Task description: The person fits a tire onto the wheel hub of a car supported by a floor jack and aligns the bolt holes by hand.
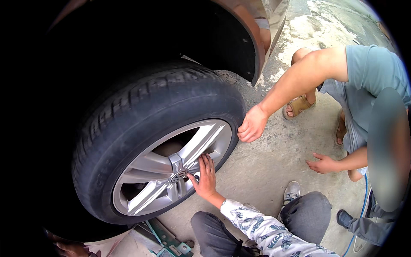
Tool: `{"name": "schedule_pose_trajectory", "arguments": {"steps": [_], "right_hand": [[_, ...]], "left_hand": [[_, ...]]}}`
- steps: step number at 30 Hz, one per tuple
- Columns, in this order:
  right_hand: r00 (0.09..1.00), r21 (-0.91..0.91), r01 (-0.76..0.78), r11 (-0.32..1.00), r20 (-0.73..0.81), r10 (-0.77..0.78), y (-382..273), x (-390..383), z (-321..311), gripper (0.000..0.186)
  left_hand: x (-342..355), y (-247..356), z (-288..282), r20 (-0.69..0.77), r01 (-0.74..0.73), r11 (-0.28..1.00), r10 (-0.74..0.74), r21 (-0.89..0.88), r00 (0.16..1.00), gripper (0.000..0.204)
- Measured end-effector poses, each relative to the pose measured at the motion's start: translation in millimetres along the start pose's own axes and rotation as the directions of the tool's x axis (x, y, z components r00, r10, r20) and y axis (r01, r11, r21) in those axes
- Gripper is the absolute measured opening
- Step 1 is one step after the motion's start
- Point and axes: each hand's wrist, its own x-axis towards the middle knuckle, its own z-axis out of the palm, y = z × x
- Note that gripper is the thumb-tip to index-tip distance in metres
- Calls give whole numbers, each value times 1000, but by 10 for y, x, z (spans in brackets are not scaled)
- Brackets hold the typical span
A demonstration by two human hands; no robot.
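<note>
A car wheel (197, 137) with a black tyre (162, 103) and silver spoked rim fills the left and middle of the view, under a dark wheel arch. My right hand (207, 180), in a white patterned sleeve, lies on the rim beside the centre cap (178, 176). Its fingers are stretched out along a spoke and its thumb is apart; it grips nothing. My left hand cannot be made out. A shaded hand-like shape (70, 248) shows at the lower left edge; whether it is a hand or a reflection I cannot tell.
A co-worker's closed hand (252, 124) is by the tyre's right edge; that person's other hand (325, 163) hangs open. Below the wheel sits a green metal jack-like tool (169, 242). A blue hose (364, 199) runs over the concrete floor (257, 167) at right, near another person's shoe (343, 218).
</note>
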Motion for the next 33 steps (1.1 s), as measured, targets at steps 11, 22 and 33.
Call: {"name": "schedule_pose_trajectory", "arguments": {"steps": [11,22,33], "right_hand": [[947,274,-319,907,135,292,-319,-366,350,80],[908,149,-333,931,317,274,-225,-351,195,74],[958,159,176,972,199,-206,-1184,674,-1017,51]], "left_hand": [[115,218,-11,11,-465,870,470,163,882,62],[-43,404,119,35,-503,863,501,54,865,56],[-96,242,122,0,-564,825,564,-4,826,51]]}}
